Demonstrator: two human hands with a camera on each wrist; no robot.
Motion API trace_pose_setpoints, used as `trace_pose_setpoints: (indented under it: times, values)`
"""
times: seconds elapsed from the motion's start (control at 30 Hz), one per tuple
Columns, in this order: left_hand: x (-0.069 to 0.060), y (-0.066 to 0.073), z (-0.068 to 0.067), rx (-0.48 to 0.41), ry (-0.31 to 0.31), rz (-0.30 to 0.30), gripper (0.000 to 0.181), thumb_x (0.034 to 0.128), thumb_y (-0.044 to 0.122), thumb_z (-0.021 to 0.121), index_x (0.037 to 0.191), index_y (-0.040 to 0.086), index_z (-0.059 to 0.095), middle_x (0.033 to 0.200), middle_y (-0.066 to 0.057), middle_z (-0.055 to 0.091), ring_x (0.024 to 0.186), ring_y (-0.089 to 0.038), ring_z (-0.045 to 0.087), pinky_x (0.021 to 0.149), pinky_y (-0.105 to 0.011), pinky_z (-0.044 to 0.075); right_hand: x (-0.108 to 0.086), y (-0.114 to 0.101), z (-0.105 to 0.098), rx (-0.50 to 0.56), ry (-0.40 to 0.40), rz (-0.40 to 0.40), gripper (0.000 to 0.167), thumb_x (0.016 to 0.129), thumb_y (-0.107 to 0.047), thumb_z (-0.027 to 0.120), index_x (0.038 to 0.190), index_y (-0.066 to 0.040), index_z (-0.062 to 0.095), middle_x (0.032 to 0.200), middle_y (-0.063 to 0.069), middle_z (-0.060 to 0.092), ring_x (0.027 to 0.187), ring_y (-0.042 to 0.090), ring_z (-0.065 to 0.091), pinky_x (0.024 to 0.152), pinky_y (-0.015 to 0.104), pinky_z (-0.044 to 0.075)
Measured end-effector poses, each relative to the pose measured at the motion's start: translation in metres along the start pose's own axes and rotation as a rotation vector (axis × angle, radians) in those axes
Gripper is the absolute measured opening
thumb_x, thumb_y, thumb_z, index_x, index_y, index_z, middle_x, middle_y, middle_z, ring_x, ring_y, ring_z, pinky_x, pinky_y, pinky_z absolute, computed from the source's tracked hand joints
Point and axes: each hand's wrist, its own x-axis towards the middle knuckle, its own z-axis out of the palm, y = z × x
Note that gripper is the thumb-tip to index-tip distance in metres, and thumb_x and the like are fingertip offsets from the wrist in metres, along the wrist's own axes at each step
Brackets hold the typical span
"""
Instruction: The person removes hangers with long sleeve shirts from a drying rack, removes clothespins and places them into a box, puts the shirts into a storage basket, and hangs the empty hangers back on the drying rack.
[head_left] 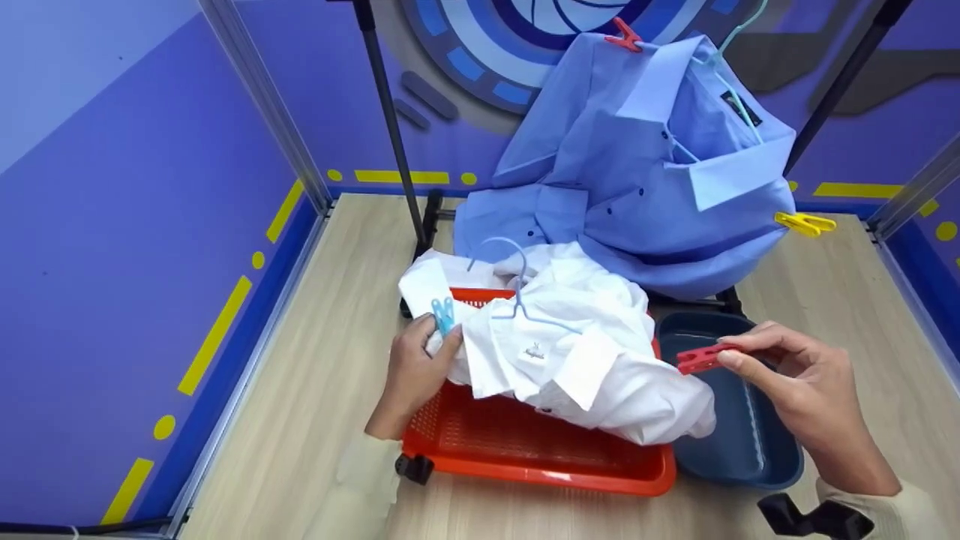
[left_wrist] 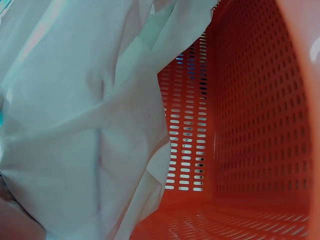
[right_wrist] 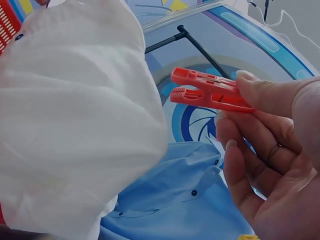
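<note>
Only by its handles in the right hand (head_left: 806, 382), red clothespin (head_left: 700, 359).

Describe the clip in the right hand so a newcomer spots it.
Find the orange-red basket under the white shirt. Near the dark tub, the right hand pinches the red clip. Another red clip is on the blue shirt; this one grips no fabric.

White cloth shirt (head_left: 566, 300) | light-blue plastic peg (head_left: 444, 315) | red plastic peg (head_left: 697, 360) | bright red plastic basket (head_left: 540, 475), holey pattern | blue cloth shirt (head_left: 615, 169), dark round buttons (head_left: 641, 193) | dark blue oblong tub (head_left: 735, 450)
</note>
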Motion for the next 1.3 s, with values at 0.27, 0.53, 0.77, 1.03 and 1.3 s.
trace_pose_setpoints:
  times: [0.27, 0.53, 0.77, 1.03, 1.3]
  values:
    - [0.0, 0.001, -0.001, -0.006, -0.004, -0.016, 0.02, 0.0943, 0.027, 0.062, 0.082, 0.011, 0.056, 0.086, -0.003, 0.061, 0.077, -0.011, 0.055, 0.063, -0.022, 0.047, 0.002, 0.006, -0.003, -0.033, 0.022, 0.084, 0.031, 0.081, 0.007, 0.072, 0.11, 0.009, 0.064, 0.096, 0.004, 0.067, 0.081, 0.011, 0.064, 0.072, 0.013, 0.054]
    - [-0.001, 0.0, -0.001, -0.018, -0.008, -0.017, 0.021, 0.0942, 0.025, 0.062, 0.081, 0.01, 0.055, 0.085, -0.006, 0.06, 0.077, -0.012, 0.055, 0.064, -0.023, 0.048, 0.004, 0.015, -0.005, -0.133, 0.041, 0.126, 0.035, 0.085, -0.003, 0.071, 0.118, 0.001, 0.063, 0.103, 0.0, 0.068, 0.086, 0.007, 0.065, 0.078, 0.011, 0.052]
    - [-0.001, -0.001, -0.001, -0.012, 0.001, -0.008, 0.02, 0.094, 0.024, 0.062, 0.081, 0.011, 0.056, 0.086, -0.005, 0.061, 0.077, -0.012, 0.055, 0.064, -0.022, 0.048, 0.004, 0.025, -0.005, -0.147, 0.042, 0.093, 0.038, 0.085, 0.0, 0.07, 0.122, 0.001, 0.061, 0.106, 0.0, 0.066, 0.085, 0.007, 0.064, 0.076, 0.011, 0.052]
    - [-0.001, 0.0, -0.001, -0.027, 0.009, -0.013, 0.021, 0.0938, 0.023, 0.062, 0.08, 0.01, 0.055, 0.084, -0.005, 0.06, 0.075, -0.012, 0.055, 0.062, -0.022, 0.048, 0.004, 0.041, -0.004, -0.222, 0.068, 0.135, 0.042, 0.086, -0.008, 0.071, 0.127, -0.006, 0.061, 0.107, -0.016, 0.065, 0.082, 0.001, 0.066, 0.073, 0.01, 0.052]
    - [0.0, 0.0, -0.001, -0.023, 0.005, -0.011, 0.022, 0.094, 0.023, 0.062, 0.079, 0.01, 0.053, 0.084, -0.006, 0.059, 0.076, -0.012, 0.054, 0.063, -0.022, 0.047, 0.004, 0.066, -0.01, -0.254, -0.064, 0.215, 0.043, 0.09, -0.02, 0.069, 0.129, -0.007, 0.058, 0.098, -0.021, 0.064, 0.074, 0.002, 0.067, 0.063, 0.018, 0.055]
